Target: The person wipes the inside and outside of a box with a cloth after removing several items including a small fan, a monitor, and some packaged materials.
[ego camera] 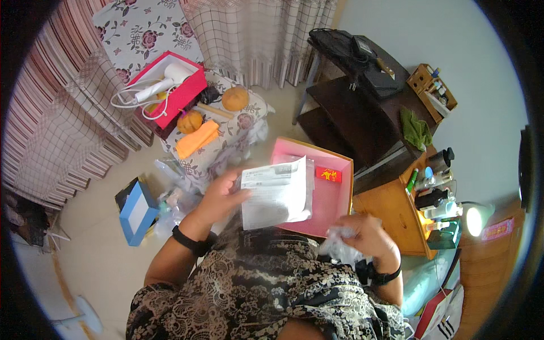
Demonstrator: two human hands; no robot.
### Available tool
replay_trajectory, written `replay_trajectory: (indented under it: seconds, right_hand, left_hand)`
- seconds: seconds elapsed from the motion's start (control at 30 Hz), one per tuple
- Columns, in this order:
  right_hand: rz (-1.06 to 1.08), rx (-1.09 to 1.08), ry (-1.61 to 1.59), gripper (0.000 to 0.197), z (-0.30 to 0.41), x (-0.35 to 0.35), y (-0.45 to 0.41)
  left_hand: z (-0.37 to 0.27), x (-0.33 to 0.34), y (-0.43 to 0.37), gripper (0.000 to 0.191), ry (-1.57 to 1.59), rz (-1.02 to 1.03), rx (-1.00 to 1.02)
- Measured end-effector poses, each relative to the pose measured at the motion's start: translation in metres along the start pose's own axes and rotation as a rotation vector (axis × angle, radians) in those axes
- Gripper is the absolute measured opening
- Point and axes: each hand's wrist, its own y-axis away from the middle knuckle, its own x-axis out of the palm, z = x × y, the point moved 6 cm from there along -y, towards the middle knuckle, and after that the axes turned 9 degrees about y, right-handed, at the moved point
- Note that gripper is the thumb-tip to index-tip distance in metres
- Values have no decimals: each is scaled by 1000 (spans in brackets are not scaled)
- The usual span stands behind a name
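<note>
My left hand (223, 199) holds a printed paper sheet (272, 193) by its left edge, in front of my body. The sheet hangs over the left part of an open pink box (314, 216), with clear plastic showing behind its right edge. Inside the box, near its right wall, lies a small red packet (328, 174) with yellow writing. At the box's near right corner my right hand (361, 233) is closed on a crumpled clear plastic bag (342, 245); the hand is slightly blurred.
A red box (182, 95) with a white hair dryer (159, 89) stands on a floral cloth beside an orange folded cloth (197, 139). A blue box (136, 214) and plastic bags (174, 208) lie on the floor. Dark shelves (340, 102) and a wooden cabinet (391, 208) with bottles stand right.
</note>
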Motion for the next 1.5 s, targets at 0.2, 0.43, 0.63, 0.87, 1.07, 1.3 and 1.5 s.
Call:
replay_trajectory:
  seconds: [0.2, 0.43, 0.63, 0.87, 1.07, 1.3, 1.5]
  right_hand:
    - [-364, -308, 109, 41, 49, -55, -58]
    - [-28, -237, 471, 44, 50, 1, -123]
    - [-430, -191, -144, 29, 38, -70, -126]
    - [-506, -168, -469, 38, 38, -60, -143]
    - [-448, -370, -981, 50, 73, -44, -159]
    - [82, -705, -1196, 15, 125, 38, -205]
    - [143, -553, -47, 13, 142, 74, -205]
  left_hand:
    - [-2, 10, 7, 43, 37, -7, -51]
    - [-32, 6, 28, 45, -75, -21, -117]
    - [-58, -71, 83, 55, -568, -467, -381]
    - [-101, -49, 87, 73, -557, -433, -274]
    - [-168, -6, 76, 97, -61, -363, 6]
    - [-244, 45, 80, 112, 16, -356, 410]
    - [-270, 72, 94, 118, -37, -296, 426]
